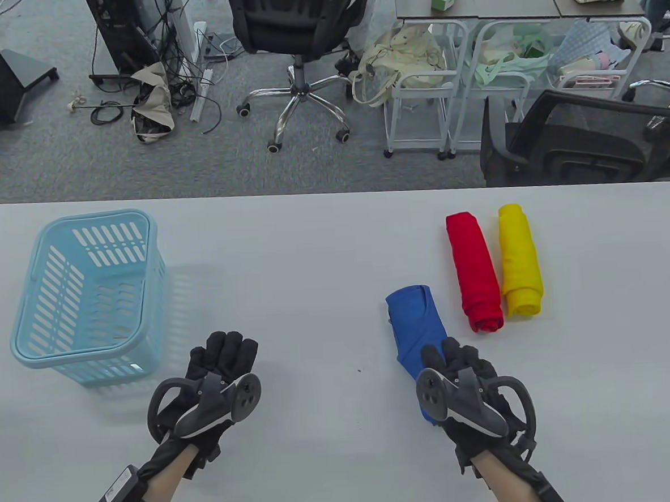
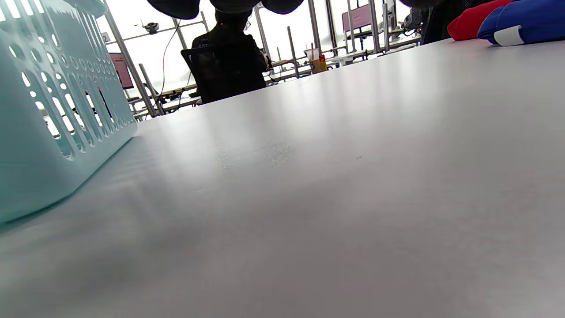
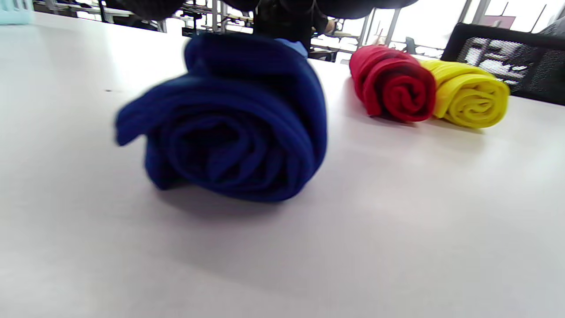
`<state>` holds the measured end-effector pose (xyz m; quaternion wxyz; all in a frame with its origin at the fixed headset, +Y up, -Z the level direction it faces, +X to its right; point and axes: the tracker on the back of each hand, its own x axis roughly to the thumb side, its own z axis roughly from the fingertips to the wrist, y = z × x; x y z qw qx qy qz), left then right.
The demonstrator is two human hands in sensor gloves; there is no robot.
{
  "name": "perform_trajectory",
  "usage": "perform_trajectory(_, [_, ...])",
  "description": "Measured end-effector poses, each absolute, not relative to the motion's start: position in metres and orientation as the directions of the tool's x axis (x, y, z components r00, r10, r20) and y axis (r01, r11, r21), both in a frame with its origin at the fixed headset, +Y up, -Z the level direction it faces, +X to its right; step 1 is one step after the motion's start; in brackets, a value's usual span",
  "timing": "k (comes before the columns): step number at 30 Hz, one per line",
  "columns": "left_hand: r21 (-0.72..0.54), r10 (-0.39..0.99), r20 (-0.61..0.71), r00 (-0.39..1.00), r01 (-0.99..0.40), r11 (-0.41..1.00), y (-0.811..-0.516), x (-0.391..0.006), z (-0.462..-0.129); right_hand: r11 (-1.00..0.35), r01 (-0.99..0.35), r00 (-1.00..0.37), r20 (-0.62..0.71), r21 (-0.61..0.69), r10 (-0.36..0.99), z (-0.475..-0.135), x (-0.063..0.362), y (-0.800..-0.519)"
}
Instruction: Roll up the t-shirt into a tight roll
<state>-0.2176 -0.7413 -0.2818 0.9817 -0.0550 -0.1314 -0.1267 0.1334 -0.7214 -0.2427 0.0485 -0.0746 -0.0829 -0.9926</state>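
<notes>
1. Three rolled t-shirts lie on the pale grey bench (image 1: 323, 251), all on its right half
2. Blue t-shirt (image 1: 416, 322): rolled, lying lengthwise away from the person, its near end under the right hand; the right wrist view shows the spiral of layers at that end, loose at the outer flap
3. Red t-shirt (image 1: 473, 271): a tight roll, to the right of the blue one and farther from the person, apart from it
4. Yellow t-shirt (image 1: 519, 259): a tight roll, lying parallel to the red one on its right side, the two touching along part of their length
5. Right hand (image 1: 462, 376): in a black glove with a tracker on its back, resting on top of the near end of the blue roll; whether the fingers curl round the cloth or merely lie on it cannot be told
6. Left hand (image 1: 217, 371): gloved likewise, low over bare bench near the front edge, fingers together and loosely extended, holding nothing
7. Light blue plastic basket (image 1: 88, 294): slotted walls, standing at the left of the bench, just beyond the left hand
8. Black office chairs (image 1: 298, 21) stand on the grey carpet past the far edge of the bench
</notes>
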Motion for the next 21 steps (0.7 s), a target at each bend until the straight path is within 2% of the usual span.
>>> perform_trajectory(3, [-0.077,-0.242,0.277,0.93,0.273,0.959,-0.742,-0.215,-0.281,-0.949,0.143,-0.972,0.22,0.281,-0.082,-0.247,0.121,-0.741])
perform_trajectory(5, [-0.069,-0.251,0.281,0.926,0.281,0.957,-0.741,-0.213,-0.279,-0.932,0.228,-0.96,0.223,0.281,-0.168,-0.257,0.116,-0.746])
perform_trajectory(7, [-0.066,-0.251,0.28,0.927,0.279,0.958,-0.74,-0.213,-0.279,-0.922,0.252,-0.959,0.207,0.294,-0.196,-0.27,0.116,-0.749])
perform_trajectory(15, [-0.084,-0.251,0.274,0.928,0.283,0.955,-0.743,-0.214,-0.28,-0.883,0.209,-0.978,0.084,0.419,-0.192,-0.364,0.115,-0.747])
perform_trajectory(21, [-0.098,-0.238,0.259,0.936,0.271,0.957,-0.744,-0.219,-0.284,-0.865,0.202,-0.976,0.02,0.46,-0.217,-0.4,0.117,-0.747])
